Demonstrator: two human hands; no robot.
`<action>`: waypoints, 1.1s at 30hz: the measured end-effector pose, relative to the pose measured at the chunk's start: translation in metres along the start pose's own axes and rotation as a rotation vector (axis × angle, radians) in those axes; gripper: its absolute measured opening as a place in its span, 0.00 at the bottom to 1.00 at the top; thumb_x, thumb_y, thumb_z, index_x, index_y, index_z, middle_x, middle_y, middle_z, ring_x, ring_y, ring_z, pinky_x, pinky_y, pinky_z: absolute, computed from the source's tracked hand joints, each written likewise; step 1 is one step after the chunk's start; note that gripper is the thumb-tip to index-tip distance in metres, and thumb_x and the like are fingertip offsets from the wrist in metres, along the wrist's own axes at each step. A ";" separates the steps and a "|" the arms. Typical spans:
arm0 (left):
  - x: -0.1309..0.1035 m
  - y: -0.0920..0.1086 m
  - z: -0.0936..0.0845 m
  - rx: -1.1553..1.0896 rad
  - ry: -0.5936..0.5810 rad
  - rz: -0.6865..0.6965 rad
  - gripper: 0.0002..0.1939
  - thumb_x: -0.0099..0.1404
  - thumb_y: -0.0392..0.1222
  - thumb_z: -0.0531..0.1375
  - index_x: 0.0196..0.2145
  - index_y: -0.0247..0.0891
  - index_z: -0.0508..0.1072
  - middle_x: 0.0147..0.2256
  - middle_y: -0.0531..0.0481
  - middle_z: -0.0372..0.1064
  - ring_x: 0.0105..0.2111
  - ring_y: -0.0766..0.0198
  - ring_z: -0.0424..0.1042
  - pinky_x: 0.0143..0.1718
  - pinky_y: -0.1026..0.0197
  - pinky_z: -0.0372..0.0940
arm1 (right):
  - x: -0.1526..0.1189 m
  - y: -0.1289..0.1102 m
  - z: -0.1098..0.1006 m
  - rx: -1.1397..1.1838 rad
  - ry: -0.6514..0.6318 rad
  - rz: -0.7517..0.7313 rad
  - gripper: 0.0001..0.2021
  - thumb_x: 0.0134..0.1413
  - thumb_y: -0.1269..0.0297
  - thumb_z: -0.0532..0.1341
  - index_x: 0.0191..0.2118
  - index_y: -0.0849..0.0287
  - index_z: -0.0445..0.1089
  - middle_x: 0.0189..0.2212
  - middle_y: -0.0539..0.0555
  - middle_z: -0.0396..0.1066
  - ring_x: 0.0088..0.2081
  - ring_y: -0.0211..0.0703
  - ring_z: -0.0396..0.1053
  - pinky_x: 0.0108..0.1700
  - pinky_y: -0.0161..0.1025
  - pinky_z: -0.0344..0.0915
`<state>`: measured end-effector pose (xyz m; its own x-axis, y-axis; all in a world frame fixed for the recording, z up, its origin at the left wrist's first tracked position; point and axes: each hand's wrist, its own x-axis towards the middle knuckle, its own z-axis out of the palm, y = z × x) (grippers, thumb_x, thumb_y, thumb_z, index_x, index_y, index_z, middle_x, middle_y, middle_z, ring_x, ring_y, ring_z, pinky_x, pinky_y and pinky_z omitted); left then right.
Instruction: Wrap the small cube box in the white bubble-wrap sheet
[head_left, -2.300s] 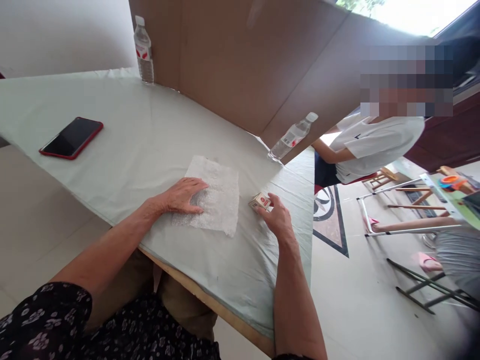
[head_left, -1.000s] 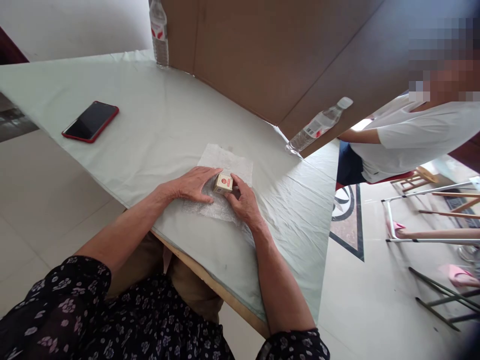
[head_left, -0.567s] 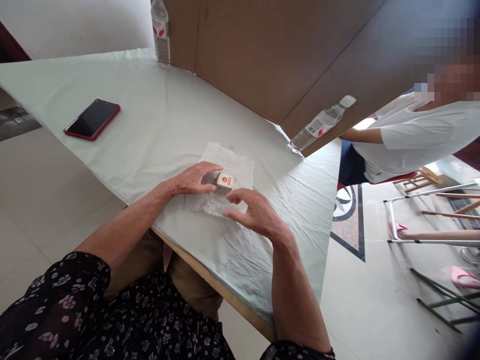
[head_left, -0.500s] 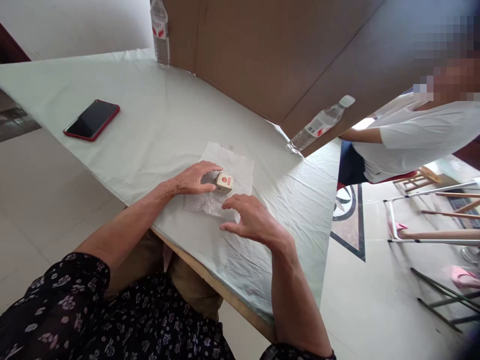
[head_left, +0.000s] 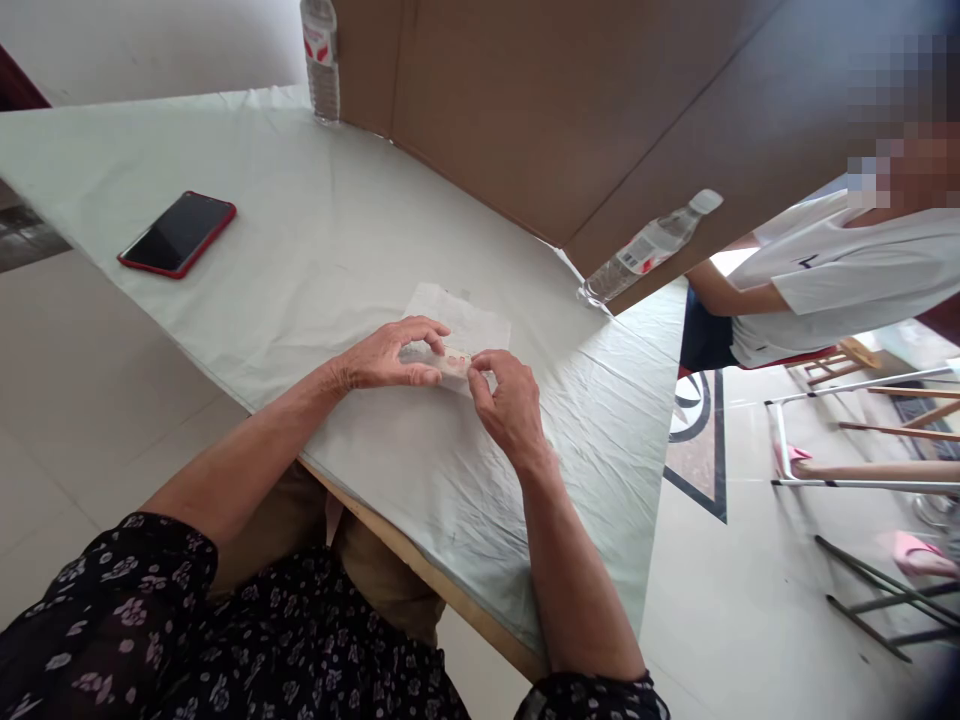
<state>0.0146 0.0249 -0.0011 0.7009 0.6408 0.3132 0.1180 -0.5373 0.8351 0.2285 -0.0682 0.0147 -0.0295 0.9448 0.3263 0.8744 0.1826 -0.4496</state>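
On the table, a small pale box (head_left: 455,362) with red print lies under a folded-over flap of clear bubble wrap (head_left: 466,318). Part of the wrap spreads flat beyond the box. My left hand (head_left: 390,355) curves round the box's left side, its thumb and forefinger tips against the covered box with a gap between them. From the right, my right hand (head_left: 510,400) pinches the edge of the bubble wrap beside the box, thumb against forefinger. The wrap's pinched edge is partly hidden by the fingers.
A phone (head_left: 178,235) in a red case lies at the left. A brown cardboard panel (head_left: 510,110) stands across the back, with one water bottle (head_left: 322,65) upright and another bottle (head_left: 652,248) at its right end. A person in a white shirt (head_left: 847,275) sits beyond.
My right hand has taken hold of the bubble wrap's near edge and brought it up over the box. My left hand has stayed beside the box.
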 end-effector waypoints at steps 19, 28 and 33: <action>0.006 -0.001 0.026 -0.150 0.160 -0.262 0.09 0.56 0.43 0.62 0.24 0.37 0.69 0.32 0.49 0.75 0.30 0.66 0.70 0.31 0.65 0.61 | 0.008 0.005 0.019 0.482 -0.058 0.232 0.08 0.53 0.58 0.59 0.28 0.55 0.68 0.25 0.48 0.71 0.29 0.39 0.65 0.37 0.37 0.62; 0.007 -0.005 0.026 -0.161 0.158 -0.269 0.10 0.54 0.45 0.64 0.24 0.36 0.71 0.28 0.51 0.71 0.28 0.67 0.67 0.29 0.65 0.60 | 0.008 0.031 -0.008 0.370 -0.148 0.319 0.09 0.50 0.56 0.62 0.34 0.56 0.70 0.23 0.47 0.70 0.26 0.39 0.64 0.33 0.38 0.61; 0.007 -0.001 0.025 -0.157 0.140 -0.292 0.09 0.54 0.45 0.64 0.25 0.36 0.73 0.25 0.53 0.67 0.27 0.68 0.65 0.27 0.66 0.58 | -0.003 0.015 -0.034 0.123 0.097 0.226 0.06 0.58 0.61 0.60 0.36 0.55 0.73 0.30 0.52 0.76 0.31 0.42 0.70 0.39 0.42 0.65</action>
<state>0.0367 0.0167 -0.0112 0.5495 0.8293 0.1013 0.1815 -0.2368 0.9544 0.2585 -0.0773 0.0355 0.2111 0.9360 0.2818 0.7880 0.0076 -0.6157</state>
